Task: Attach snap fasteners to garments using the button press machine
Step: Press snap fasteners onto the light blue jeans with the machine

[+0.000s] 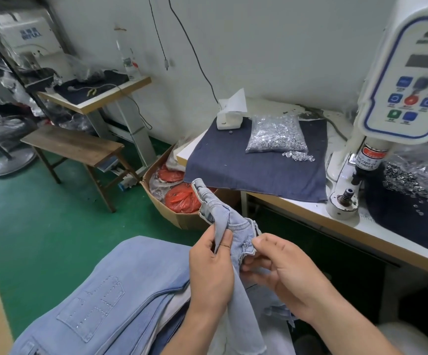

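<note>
I hold the waistband of light blue jeans (223,216) up in front of me, below the table edge. My left hand (211,272) grips the bunched denim with thumb and curled fingers. My right hand (282,272) pinches the waistband's end just to the right. More light blue jeans (110,298) lie stacked over my lap. The white button press machine (402,93) stands at the right, its lower die (346,198) bare. A clear bag of silver snap fasteners (277,134) lies on dark cloth (246,170); another pile of snap parts (412,180) sits right of the die.
A cardboard box (179,213) with red bags stands on the green floor beside the worktable (361,237). A wooden bench (74,147) and a second table (97,96) with dark cloth stand at the left. A small white box (229,119) sits behind the fastener bag.
</note>
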The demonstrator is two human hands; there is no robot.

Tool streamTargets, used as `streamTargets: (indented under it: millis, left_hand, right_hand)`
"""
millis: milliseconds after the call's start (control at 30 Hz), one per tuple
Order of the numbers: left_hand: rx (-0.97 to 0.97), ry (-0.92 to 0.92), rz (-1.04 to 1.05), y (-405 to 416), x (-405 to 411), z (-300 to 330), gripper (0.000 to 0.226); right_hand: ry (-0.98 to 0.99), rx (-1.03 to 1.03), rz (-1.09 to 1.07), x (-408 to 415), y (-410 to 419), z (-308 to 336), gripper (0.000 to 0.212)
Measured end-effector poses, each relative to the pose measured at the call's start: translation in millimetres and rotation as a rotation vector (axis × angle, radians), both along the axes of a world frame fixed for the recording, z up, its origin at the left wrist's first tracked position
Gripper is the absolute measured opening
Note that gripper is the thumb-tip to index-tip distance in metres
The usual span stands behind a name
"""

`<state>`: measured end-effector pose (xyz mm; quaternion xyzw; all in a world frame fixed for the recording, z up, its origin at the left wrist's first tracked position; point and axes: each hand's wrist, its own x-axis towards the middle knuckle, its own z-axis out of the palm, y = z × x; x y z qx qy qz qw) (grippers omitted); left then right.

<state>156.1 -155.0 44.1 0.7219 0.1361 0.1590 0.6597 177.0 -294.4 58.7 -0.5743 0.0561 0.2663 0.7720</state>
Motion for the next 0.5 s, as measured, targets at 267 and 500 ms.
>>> streamTargets:
  millis: [267,500]
  left_hand:
    - [-0.045,0.114,-0.136,-1,-5,-5,0.023]
    - [-0.964,0.234,-0.059,-2,11,-9,0.032]
  right_hand:
    - [-0.173,-0.420,0.011,0,-1,6,0.031]
    - [-0.280,-0.208,-0.136,-17,6,-8,0.028]
